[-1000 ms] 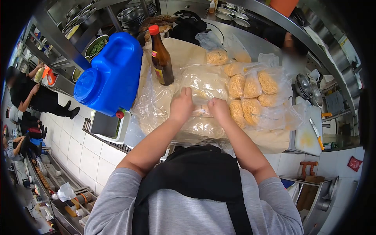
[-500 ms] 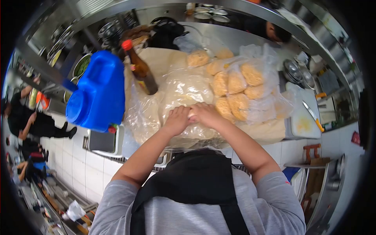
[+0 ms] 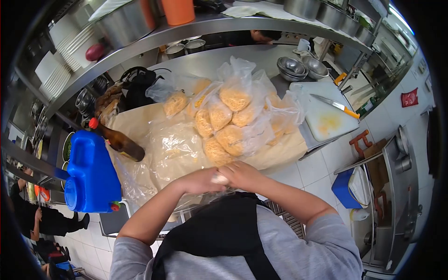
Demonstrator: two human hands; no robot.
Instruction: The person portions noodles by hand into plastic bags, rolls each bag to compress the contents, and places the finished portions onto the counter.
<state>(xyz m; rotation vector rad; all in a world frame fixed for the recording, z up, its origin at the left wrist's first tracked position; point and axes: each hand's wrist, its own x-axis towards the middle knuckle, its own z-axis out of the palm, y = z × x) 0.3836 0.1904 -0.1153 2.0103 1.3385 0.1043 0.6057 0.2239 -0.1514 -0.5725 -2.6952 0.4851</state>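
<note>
My left hand [image 3: 203, 181] and my right hand [image 3: 240, 175] meet close to the black apron, at the table's near edge. Their fingers close around a small pale lump [image 3: 219, 179], mostly hidden, whose kind I cannot make out. Just beyond them lies a large clear plastic sheet or bag [image 3: 170, 149], shiny and wrinkled, over brown paper [image 3: 135, 119]. Right beyond my hands are several clear bags of orange-yellow shredded food [image 3: 216, 151], some inside a bigger translucent bag [image 3: 254, 135].
A blue jug [image 3: 91, 170] and a brown bottle with a red cap [image 3: 123, 145] stand at the left. On the right, a knife [image 3: 333, 105] lies on a white cutting board [image 3: 322, 128], near metal bowls [image 3: 291, 69]. A steel shelf [image 3: 205, 27] spans overhead. People are at the far left and behind the table.
Both hands have come back from over the plastic toward my apron, still together around the pale lump. My view has shifted, so more of the shelf and right side shows.
</note>
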